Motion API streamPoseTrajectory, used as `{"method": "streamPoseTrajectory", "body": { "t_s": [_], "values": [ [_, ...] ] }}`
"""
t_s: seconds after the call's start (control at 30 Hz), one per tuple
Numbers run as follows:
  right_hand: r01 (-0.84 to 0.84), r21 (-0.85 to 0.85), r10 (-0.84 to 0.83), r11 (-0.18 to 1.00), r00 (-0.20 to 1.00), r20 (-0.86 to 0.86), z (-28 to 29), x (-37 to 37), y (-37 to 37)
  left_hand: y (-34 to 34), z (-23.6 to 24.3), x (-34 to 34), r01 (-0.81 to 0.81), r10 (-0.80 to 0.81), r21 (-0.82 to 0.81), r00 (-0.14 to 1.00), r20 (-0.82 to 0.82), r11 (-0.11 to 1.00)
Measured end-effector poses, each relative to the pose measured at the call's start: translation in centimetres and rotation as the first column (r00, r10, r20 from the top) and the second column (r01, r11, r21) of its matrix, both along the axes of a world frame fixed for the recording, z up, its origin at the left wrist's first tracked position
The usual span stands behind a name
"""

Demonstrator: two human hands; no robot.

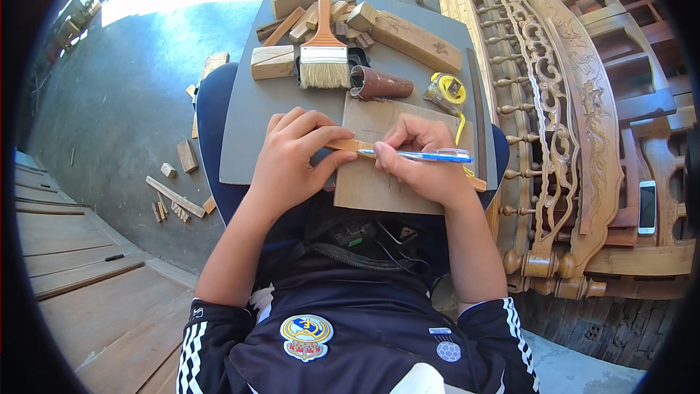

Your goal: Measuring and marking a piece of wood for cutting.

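Two hands close in on one small wood strip (343, 145). Left hand (300, 152) pinches it between thumb and fingers; right hand (423, 175) grips a blue pen (437, 156), tip at the strip's 3 o'clock part (contact or hairline gap, can't tell). Strip sits over the 9 o'clock edge of a flat wooden board (386, 186), which lies on the grey bench (248, 131).

From the strip: brown tube (385, 85) at 1, long wood block (417, 40) beyond it; yellow tape measure (445, 93) at 2; wide paintbrush (324, 58) near 12, bristles toward 6; heaped offcuts (302, 27) behind.

Off the bench: scraps (187, 156) on the floor (124, 102) around 9, carved furniture (598, 102) toward 3, white phone (647, 206) just past 3.
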State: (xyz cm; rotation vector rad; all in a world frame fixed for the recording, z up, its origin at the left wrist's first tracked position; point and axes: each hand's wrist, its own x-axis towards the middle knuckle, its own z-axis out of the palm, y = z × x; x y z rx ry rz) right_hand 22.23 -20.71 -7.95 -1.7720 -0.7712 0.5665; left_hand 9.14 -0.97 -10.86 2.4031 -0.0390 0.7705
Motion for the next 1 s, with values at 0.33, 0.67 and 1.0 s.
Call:
{"method": "streamPoseTrajectory", "body": {
  "t_s": [0.33,0.67,1.0],
  "values": [
    [0.003,0.014,-0.003,1.0,0.999,-0.036,0.0,-0.1,0.0,0.0,0.1,0.0,0.003,-0.003,0.008,1.0,0.0,1.0],
    [0.079,-0.022,-0.08,0.997,0.996,-0.025,-0.1,-0.1,0.1,0.0,0.0,0.1,0.004,-0.004,0.013,1.0,0.009,1.0],
    [0.173,0.343,-0.135,0.923,0.982,-0.132,1.0,0.8,-1.9,-0.1,0.2,0.2,-0.01,0.01,0.0,0.999,0.032,1.0]
  ]
}}
